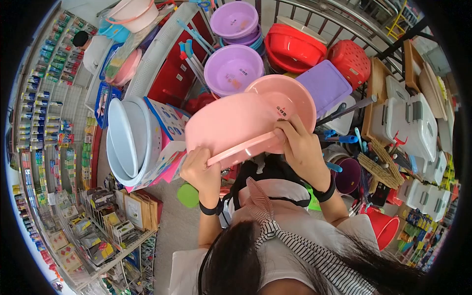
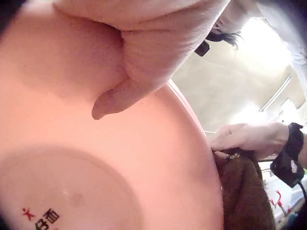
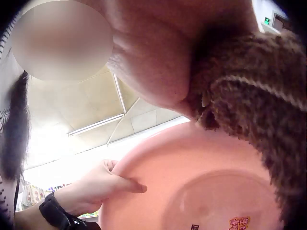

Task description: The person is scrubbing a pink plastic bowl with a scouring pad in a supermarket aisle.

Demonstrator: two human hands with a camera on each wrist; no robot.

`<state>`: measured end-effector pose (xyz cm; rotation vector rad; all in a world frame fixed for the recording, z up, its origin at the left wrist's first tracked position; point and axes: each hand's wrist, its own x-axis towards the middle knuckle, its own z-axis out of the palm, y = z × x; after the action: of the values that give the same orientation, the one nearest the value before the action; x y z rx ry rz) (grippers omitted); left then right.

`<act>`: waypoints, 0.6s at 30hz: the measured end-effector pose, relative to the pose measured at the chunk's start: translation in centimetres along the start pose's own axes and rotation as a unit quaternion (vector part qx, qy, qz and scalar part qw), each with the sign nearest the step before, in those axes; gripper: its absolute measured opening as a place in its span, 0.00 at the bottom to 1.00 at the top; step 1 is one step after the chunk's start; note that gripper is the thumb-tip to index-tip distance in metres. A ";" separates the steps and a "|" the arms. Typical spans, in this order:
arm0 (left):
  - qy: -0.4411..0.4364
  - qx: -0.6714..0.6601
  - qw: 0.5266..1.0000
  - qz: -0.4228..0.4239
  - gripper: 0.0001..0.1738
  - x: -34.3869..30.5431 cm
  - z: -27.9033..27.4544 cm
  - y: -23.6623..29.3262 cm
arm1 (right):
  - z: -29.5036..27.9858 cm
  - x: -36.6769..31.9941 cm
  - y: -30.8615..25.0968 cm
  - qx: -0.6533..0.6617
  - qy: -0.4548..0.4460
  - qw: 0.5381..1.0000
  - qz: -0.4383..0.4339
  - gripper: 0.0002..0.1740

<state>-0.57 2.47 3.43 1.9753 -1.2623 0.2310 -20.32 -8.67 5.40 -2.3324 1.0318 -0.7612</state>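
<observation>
A pink basin [image 1: 231,123] is tilted on its side, its rim towards the person. The left hand [image 1: 199,172] grips the rim, its thumb on the inner wall in the left wrist view. At the rim's other end is the right hand [image 1: 302,150], fingers bent over the edge. Both wrist views show brown fluffy cloth [image 2: 242,191] in the right hand, beside the basin's inside; the head view hides it. Printed characters mark the basin's bottom [image 2: 72,191]. Behind it in the head view lies a second pink basin [image 1: 295,91].
Purple basins [image 1: 233,69] and red basins [image 1: 297,46] stand beyond the hands. Pale blue tubs [image 1: 130,140] are at the left, near shelves of small goods [image 1: 54,118]. Lidded clear boxes [image 1: 410,115], brushes and a red bucket [image 1: 383,227] stand at the right.
</observation>
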 end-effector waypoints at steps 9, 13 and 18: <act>-0.038 -0.050 0.997 0.052 0.10 -0.8 2.7 2.2 | 2.2 -0.8 -3.7 -0.061 -0.042 0.989 -0.125 0.16; -0.011 -0.029 0.996 0.083 0.11 -0.4 2.8 1.9 | 1.0 -0.4 -1.7 -0.037 -0.042 0.996 -0.065 0.11; -0.039 -0.046 0.996 0.073 0.10 0.4 1.7 0.4 | 0.1 -1.0 2.5 0.085 -0.054 0.994 0.036 0.12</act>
<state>-1.07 0.93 2.66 1.8318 -1.4434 0.1664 -22.06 -9.38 3.48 -2.1551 0.9597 -0.6594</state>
